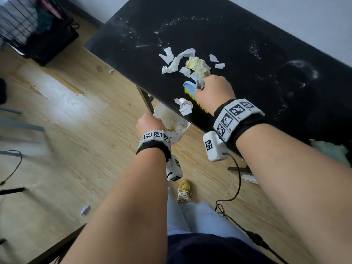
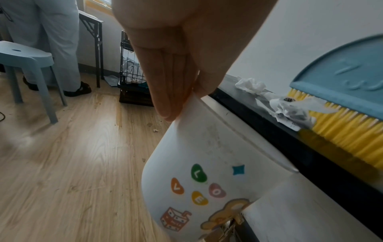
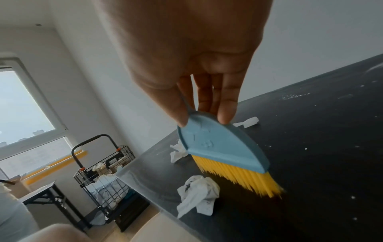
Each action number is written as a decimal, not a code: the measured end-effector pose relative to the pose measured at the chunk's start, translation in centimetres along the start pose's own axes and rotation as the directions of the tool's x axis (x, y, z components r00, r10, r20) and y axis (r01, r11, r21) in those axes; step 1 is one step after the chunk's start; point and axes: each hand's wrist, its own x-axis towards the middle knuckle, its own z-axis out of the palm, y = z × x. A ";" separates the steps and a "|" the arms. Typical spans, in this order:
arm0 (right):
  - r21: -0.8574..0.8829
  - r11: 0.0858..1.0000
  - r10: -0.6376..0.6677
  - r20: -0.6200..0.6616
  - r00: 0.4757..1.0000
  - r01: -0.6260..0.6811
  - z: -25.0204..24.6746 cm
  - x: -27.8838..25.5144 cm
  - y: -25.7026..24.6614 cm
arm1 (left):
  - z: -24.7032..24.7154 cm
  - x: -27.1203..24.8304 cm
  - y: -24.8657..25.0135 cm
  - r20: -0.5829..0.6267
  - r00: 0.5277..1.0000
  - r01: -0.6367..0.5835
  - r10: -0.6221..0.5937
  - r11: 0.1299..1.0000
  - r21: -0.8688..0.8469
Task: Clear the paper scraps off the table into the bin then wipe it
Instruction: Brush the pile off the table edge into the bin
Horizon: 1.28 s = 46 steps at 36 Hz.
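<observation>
Head view alone shows scrap pile (image 1: 187, 61) mid-surface; left hand (image 2: 165, 68) pinches bin (image 2: 199, 172) rim below the edge, right hand (image 3: 196, 81) grips brush (image 3: 225, 157) beside crumpled scrap (image 3: 199, 193).

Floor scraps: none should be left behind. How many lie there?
2: a white bit near the table edge, a bluish piece left of the left arm. Others may hide under the table.

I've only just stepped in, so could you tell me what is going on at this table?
A person is sweeping paper scraps off the black table. The right hand holds a blue brush whose yellow bristles sit behind a crumpled scrap at the edge. The left hand pinches the rim of the white bin just below. More scraps wait farther back.
</observation>
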 end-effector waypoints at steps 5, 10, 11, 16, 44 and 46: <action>0.029 0.998 -0.061 0.036 0.997 0.060 0.5 -0.7 -1.0 | 0.2 -0.2 -0.1 0.015 1.000 -0.009 0.009 1.000 0.003; 0.058 0.991 -0.127 0.032 0.991 0.125 0.7 -1.4 -1.7 | -0.2 -0.5 0.0 0.017 1.000 -0.002 0.002 1.000 -0.008; 0.077 0.989 -0.128 -0.002 0.992 0.128 0.5 -1.4 -1.6 | -0.2 -0.6 0.0 0.013 1.000 -0.002 0.002 1.000 -0.012; 0.184 0.974 -0.087 -0.248 0.965 0.135 -1.1 -0.4 -0.4 | -0.6 -0.6 0.0 -0.006 1.000 0.005 -0.005 1.000 -0.024; 0.011 0.978 0.207 -0.131 0.969 -0.207 -0.6 10.0 2.1 | -0.3 4.3 0.0 0.079 0.995 0.062 -0.067 0.996 0.063; -0.003 0.983 0.183 -0.110 0.977 -0.185 -0.5 9.6 1.8 | -0.2 4.2 -0.1 0.077 0.995 0.063 -0.067 0.996 0.060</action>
